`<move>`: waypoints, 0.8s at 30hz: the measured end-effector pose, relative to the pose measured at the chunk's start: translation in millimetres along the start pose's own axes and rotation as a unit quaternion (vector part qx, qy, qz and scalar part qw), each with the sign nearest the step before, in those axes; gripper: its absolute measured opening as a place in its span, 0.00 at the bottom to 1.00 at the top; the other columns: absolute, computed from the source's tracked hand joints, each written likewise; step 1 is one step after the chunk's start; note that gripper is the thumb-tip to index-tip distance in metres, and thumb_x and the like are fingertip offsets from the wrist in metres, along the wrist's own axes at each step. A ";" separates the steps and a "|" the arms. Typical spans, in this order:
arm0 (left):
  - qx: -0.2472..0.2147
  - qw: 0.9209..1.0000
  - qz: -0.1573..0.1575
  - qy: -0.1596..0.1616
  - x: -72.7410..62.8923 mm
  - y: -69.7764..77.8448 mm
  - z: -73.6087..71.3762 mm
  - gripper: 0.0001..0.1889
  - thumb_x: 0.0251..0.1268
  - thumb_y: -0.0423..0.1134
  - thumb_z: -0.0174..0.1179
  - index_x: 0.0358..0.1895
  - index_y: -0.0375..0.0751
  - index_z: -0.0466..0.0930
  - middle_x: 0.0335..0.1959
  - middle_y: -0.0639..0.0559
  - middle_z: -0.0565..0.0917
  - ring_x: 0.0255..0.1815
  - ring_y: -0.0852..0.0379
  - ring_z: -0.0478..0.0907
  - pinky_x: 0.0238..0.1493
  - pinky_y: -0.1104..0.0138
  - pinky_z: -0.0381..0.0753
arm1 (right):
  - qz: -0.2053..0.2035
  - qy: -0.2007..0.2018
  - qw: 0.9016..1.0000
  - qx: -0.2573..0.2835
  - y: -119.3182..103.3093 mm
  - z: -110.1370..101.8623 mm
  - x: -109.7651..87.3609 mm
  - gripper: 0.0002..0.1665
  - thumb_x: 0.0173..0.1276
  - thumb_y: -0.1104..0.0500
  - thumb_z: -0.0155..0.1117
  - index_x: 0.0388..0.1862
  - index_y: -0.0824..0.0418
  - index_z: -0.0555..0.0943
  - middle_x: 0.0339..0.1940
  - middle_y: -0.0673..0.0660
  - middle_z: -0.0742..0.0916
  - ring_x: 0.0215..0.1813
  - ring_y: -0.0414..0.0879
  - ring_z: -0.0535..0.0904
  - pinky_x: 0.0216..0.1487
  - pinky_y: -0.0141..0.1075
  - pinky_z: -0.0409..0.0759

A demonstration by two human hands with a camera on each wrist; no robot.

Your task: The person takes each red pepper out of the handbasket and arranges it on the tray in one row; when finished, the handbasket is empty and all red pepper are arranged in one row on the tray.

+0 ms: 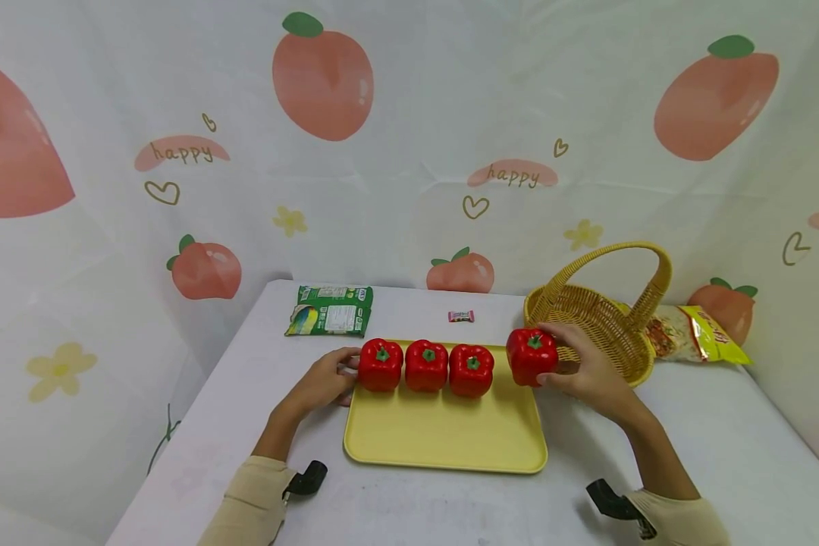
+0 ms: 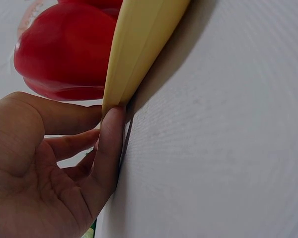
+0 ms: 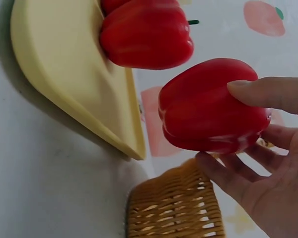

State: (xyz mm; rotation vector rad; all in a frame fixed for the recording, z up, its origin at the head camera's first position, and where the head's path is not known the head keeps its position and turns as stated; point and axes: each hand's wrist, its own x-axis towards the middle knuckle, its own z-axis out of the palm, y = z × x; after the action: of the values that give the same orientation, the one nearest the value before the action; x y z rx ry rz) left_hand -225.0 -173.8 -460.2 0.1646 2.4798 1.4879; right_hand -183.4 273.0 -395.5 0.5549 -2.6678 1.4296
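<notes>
My right hand (image 1: 592,377) grips a red bell pepper (image 1: 528,358) above the right end of a yellow tray (image 1: 444,444). In the right wrist view the held pepper (image 3: 208,106) hangs in the air, thumb on one side and fingers on the other. Three more red peppers stand in a row along the tray's far side: one at left (image 1: 380,368), one in the middle (image 1: 426,369) and one at right (image 1: 471,373). At the tray's left edge my left hand (image 1: 322,381) pinches the rim (image 2: 120,74), close beside the leftmost pepper.
A yellow wicker basket (image 1: 597,322) with a tall handle stands behind my right hand. Beyond it lies a yellow-and-clear food bag (image 1: 696,334). Green snack packets (image 1: 331,311) lie at the back left, and a small pink wrapped candy (image 1: 460,316) sits behind the tray.
</notes>
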 end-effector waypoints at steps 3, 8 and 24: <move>0.001 1.000 0.001 0.000 0.0 0.2 -0.2 0.30 0.68 0.30 0.59 0.75 0.37 0.72 0.62 0.40 0.81 0.50 0.49 0.84 0.39 0.61 0.92 | -0.002 0.002 1.000 -0.015 -0.8 3.3 0.3 0.46 0.62 0.64 0.78 0.78 0.64 0.70 0.71 0.66 0.72 0.70 0.63 0.70 0.61 0.36 0.83; 0.002 1.000 0.002 0.001 0.1 0.4 -0.4 0.30 0.69 0.30 0.59 0.75 0.37 0.72 0.62 0.40 0.81 0.50 0.49 0.84 0.39 0.61 0.92 | 0.002 0.004 0.999 -0.048 -1.8 9.3 0.7 0.46 0.60 0.65 0.80 0.76 0.65 0.71 0.72 0.67 0.73 0.73 0.66 0.68 0.67 0.66 0.78; 0.011 1.000 0.005 0.005 0.6 0.4 -0.3 0.30 0.69 0.31 0.60 0.75 0.37 0.73 0.61 0.40 0.82 0.49 0.50 0.84 0.40 0.61 0.92 | 0.015 -0.013 0.998 -0.057 7.1 22.6 3.1 0.48 0.58 0.68 0.78 0.77 0.66 0.70 0.72 0.66 0.76 0.75 0.67 0.69 0.73 0.69 0.70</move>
State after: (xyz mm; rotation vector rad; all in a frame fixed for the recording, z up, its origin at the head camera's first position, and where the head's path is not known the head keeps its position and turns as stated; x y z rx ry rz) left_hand -225.7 -173.8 -459.8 0.1760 2.5076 1.4683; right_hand -186.2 257.2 -413.2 0.5288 -2.7684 1.2769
